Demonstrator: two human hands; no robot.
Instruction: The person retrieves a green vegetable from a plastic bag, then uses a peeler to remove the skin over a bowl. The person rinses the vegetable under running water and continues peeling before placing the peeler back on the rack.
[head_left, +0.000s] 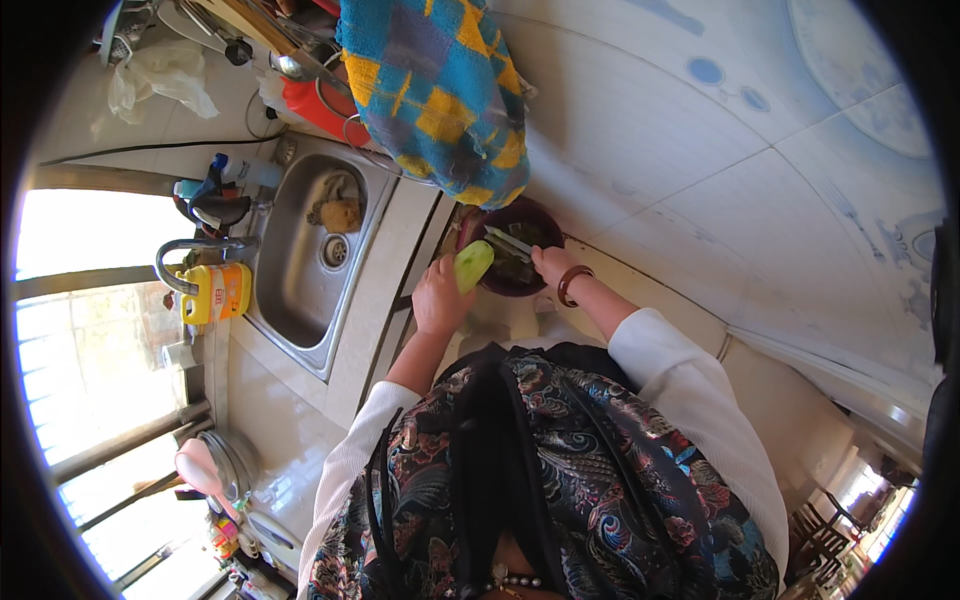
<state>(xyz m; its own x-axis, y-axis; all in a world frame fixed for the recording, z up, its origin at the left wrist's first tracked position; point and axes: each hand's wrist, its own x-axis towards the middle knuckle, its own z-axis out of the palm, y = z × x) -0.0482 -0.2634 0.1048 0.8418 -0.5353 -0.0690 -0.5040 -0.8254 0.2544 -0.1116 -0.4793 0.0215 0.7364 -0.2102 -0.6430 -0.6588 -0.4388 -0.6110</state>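
My left hand (441, 294) grips a pale green peeled vegetable (474, 266), perhaps a gourd, with its rounded end pointing away from me. In my right hand (553, 262) is a slim, pale-handled kitchen tool (508, 241); whether it is a peeler or a knife cannot be made out. Its far end is close to the vegetable's tip, and I cannot tell if they touch. Both hands are over a dark purple bin (555, 225) on the floor. Dark green scraps (517, 268) lie inside it. A reddish-brown bangle (574, 286) circles my right wrist.
A checked towel (442, 97) hangs just beyond the bin. To the left, a steel sink (300, 300) holds a sponge (341, 215). A yellow jug (225, 292) stands near the curved tap (169, 251). The tiled wall (675, 180) rises on the right.
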